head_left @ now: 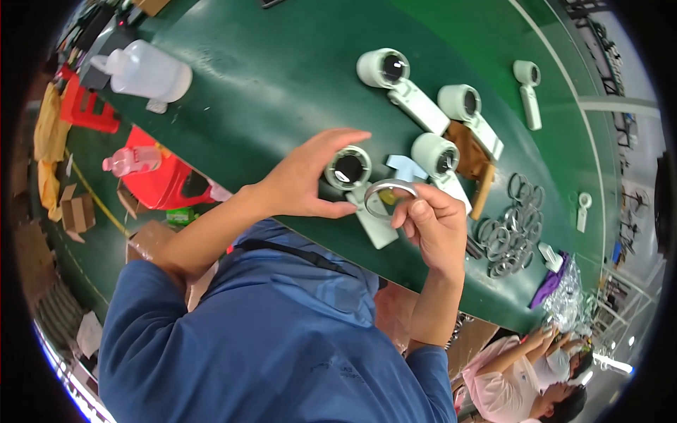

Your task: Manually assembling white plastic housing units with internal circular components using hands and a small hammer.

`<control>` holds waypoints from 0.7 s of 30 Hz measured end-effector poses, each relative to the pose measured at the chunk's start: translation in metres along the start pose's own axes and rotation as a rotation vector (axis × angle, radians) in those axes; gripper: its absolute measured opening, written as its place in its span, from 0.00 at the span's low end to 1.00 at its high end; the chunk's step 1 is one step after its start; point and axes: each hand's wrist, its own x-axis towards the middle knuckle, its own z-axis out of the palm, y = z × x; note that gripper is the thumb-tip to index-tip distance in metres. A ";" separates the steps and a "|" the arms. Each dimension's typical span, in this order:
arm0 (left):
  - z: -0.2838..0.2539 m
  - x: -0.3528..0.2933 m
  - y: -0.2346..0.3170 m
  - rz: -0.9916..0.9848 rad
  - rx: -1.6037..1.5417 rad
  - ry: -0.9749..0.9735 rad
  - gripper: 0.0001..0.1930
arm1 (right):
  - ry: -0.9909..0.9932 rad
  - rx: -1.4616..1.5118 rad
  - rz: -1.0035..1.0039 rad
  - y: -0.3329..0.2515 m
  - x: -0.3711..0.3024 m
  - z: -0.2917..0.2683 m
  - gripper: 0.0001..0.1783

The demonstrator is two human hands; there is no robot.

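Note:
A pale green handheld fan (pixel 376 224) lies on the green table just in front of me, its round head toward the far side and its handle pointing at me. Around that head curves my left hand (pixel 308 175), thumb and fingers spread wide; whether the palm touches it, I cannot tell. Pinched in the fingers of my right hand (pixel 438 227) is a thin grey ring (pixel 372 197), raised above the fan's handle. Just beyond lie a light blue piece (pixel 405 168) and another fan (pixel 434 155).
Several more fans (pixel 383 68) rest on the green table (pixel 261 92). Right of my right hand sits a pile of grey rings (pixel 511 233). A translucent jug (pixel 150 72) stands far left, near a red stool (pixel 159 185) with a bottle (pixel 132 161). Other people (pixel 504 374) work at lower right.

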 end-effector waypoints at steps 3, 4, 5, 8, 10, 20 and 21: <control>-0.005 -0.004 0.004 -0.070 -0.053 -0.037 0.47 | -0.102 -0.006 0.049 0.014 0.015 0.015 0.18; -0.006 -0.006 0.002 -0.074 -0.057 -0.054 0.48 | -0.123 -0.022 0.069 0.018 0.020 0.019 0.18; -0.006 -0.008 0.000 -0.078 -0.062 -0.072 0.49 | -0.142 -0.040 0.089 0.020 0.024 0.021 0.19; -0.005 -0.008 -0.003 -0.065 -0.046 -0.071 0.49 | -0.176 -0.033 0.062 0.026 0.028 0.025 0.17; -0.003 -0.008 -0.004 -0.024 -0.023 -0.056 0.49 | -0.182 -0.027 0.055 0.029 0.029 0.028 0.17; -0.002 -0.011 -0.015 0.012 -0.063 -0.040 0.47 | -0.212 -0.066 0.027 0.029 0.030 0.031 0.15; -0.002 -0.011 -0.016 0.018 -0.070 -0.037 0.47 | -0.208 -0.069 0.025 0.029 0.029 0.031 0.15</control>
